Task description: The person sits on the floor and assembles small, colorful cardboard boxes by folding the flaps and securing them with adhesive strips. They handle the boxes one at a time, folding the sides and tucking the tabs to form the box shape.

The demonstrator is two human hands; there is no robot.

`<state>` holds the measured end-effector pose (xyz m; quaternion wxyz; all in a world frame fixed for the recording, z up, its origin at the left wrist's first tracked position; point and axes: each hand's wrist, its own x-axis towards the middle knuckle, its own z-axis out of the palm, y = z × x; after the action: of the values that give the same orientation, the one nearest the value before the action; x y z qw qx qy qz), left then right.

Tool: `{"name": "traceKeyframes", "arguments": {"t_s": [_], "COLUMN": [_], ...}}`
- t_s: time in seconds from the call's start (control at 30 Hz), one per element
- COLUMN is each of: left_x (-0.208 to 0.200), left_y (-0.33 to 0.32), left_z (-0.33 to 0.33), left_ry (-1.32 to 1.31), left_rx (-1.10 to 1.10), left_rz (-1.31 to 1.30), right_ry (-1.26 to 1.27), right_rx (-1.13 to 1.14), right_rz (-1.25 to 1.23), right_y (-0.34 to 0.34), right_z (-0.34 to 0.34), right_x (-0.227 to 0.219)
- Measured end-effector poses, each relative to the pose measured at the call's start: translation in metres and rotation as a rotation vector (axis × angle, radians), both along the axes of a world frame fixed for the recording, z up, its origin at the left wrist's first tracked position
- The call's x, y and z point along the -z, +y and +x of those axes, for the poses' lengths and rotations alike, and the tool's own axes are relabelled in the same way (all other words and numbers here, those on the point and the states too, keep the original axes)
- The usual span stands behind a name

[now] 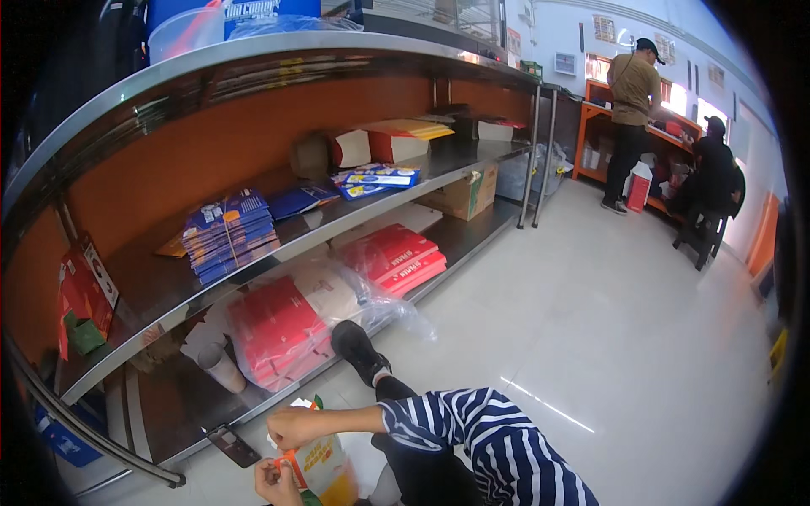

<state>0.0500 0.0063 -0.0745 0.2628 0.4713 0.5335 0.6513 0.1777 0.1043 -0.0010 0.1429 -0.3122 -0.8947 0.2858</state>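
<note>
I sit on the floor beside a steel shelf unit, my black shoe (359, 350) stretched toward it. My right hand (291, 427), on a striped-sleeved arm, pinches the top edge of a flat printed paper carton (325, 465) in white, orange and yellow with a green tip. Lower down at the frame's edge, my left hand (274, 485) grips the carton's orange left side. Both hands hold the carton just above the floor, close to the bottom shelf's front rail.
The steel shelves (278, 244) carry a stack of flat blue cartons (229, 232), red packs in plastic (283, 329), more red packs (396, 257), a cardboard box (468, 192) and a paper cup (221, 367). Two people (633, 110) are at an orange counter far right, across pale tiled floor (591, 320).
</note>
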Motion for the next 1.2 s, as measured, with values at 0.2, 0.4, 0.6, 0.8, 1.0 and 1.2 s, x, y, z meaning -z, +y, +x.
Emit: {"name": "traceKeyframes", "arguments": {"t_s": [0.2,0.4,0.6,0.8,1.0,1.2], "left_x": [-0.03,-0.013,-0.036,-0.046,-0.043,-0.067], "left_y": [-0.027,-0.009,-0.019,-0.024,-0.013,-0.006], "left_z": [0.012,0.016,0.023,0.036,0.008,0.001], "left_ry": [-0.145,0.059,0.222,0.394,0.595,0.704], "left_rx": [0.03,-0.135,-0.107,-0.183,-0.301,-0.186], "left_rz": [-0.026,0.141,0.151,0.349,0.456,0.543], "right_ry": [0.094,0.191,0.085,0.1,0.493,0.318], "right_rx": [-0.069,-0.119,-0.204,-0.271,-0.137,0.069], "right_rz": [0.008,0.162,0.011,0.029,-0.076,-0.1], "right_y": [0.003,0.001,-0.012,-0.002,0.0,-0.018], "right_z": [-0.009,-0.011,0.006,0.012,0.017,0.025], "right_x": [0.014,0.008,-0.028,-0.01,-0.029,-0.06]}}
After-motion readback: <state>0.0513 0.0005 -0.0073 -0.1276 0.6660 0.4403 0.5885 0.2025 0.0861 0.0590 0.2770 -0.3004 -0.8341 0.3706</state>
